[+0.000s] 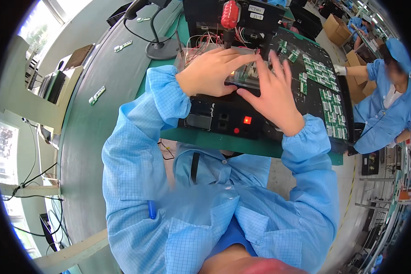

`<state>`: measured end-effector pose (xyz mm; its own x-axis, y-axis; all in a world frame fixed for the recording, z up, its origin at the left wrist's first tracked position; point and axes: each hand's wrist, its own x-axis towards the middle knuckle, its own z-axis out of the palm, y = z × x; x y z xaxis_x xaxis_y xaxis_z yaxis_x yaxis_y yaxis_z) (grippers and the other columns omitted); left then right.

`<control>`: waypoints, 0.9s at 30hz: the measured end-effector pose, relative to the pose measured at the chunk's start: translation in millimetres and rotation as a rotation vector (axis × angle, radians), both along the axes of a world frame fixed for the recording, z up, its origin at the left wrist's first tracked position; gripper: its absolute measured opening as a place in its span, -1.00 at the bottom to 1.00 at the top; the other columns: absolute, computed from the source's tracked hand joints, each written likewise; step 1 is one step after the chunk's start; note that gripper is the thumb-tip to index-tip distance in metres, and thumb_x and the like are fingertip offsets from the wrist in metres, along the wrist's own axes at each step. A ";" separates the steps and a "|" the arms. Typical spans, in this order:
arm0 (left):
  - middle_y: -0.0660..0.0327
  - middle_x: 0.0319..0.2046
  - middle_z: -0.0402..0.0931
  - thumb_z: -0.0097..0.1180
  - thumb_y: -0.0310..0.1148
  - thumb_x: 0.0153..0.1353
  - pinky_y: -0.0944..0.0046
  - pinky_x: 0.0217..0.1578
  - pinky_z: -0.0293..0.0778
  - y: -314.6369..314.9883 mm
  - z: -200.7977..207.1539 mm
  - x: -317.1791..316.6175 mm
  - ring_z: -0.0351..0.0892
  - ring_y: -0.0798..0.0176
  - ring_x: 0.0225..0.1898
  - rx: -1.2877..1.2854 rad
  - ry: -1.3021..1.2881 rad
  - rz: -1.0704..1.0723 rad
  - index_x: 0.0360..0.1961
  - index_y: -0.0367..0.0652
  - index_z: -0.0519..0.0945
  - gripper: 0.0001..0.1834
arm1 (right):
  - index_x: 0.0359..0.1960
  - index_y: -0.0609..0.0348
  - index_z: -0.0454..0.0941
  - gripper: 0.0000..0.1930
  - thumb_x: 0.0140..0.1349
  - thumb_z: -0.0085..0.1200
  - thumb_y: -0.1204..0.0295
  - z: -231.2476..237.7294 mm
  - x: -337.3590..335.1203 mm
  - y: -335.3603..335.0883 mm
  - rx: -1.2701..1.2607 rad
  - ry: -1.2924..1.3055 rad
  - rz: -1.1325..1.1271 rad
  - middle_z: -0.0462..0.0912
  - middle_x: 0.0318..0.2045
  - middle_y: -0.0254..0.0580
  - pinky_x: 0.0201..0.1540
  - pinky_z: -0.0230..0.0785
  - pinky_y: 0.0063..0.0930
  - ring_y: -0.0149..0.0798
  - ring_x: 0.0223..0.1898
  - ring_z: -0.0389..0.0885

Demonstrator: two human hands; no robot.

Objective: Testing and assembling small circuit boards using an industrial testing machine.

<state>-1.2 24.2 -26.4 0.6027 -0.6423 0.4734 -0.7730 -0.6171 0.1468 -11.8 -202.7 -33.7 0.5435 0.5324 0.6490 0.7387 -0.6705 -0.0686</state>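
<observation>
Both my hands are over a black test fixture (223, 107) with a clear plate (249, 83) on its top. My left hand (212, 73) lies across the plate's left part, fingers stretched to the right. My right hand (276, 93) is at the plate's right side, its fingers spread and pointing away from me. The fingertips of the two hands come close together at the far side, and I see nothing held in either. What lies under the palms is hidden. A red-handled lever (230, 16) stands upright just behind the hands. On the fixture's front a red switch (247, 120) glows.
Green circuit boards (322, 73) lie in groups on a black mat at the right. A few single boards (97, 95) lie on the green bench at the left. A black stand (162, 49) and loose wires (205, 41) are behind. A co-worker (383, 96) is at the right.
</observation>
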 end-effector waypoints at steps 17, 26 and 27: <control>-0.02 0.00 0.54 0.45 -0.38 -0.16 0.00 0.10 0.46 -2.6 -2.0 2.8 0.50 -0.15 0.09 -0.062 -0.063 -0.079 0.27 -0.08 0.39 -0.14 | 0.37 0.42 0.21 -0.05 0.10 0.32 0.00 -10.7 6.8 -1.7 -0.067 0.057 0.015 0.58 0.12 0.07 0.42 -0.09 0.23 0.17 0.43 0.15; -0.03 0.01 0.53 0.44 -0.36 -0.15 0.00 0.10 0.45 4.1 -1.6 6.1 0.51 -0.15 0.08 -0.030 -0.018 -0.025 0.28 -0.09 0.38 -0.13 | 0.40 0.28 0.21 -0.04 0.06 0.33 -0.02 -0.5 14.5 -1.1 -0.108 0.008 0.011 0.61 0.09 0.02 0.39 -0.09 0.26 0.22 0.44 0.15; -0.05 0.01 0.52 0.44 -0.37 -0.15 -0.01 0.09 0.45 4.5 0.7 4.8 0.51 -0.18 0.06 -0.025 -0.006 -0.050 0.28 -0.11 0.38 -0.13 | 0.41 0.25 0.21 -0.04 0.06 0.33 -0.03 -5.1 13.3 -2.4 -0.173 -0.001 -0.019 0.61 0.11 0.00 0.39 -0.09 0.25 0.21 0.44 0.15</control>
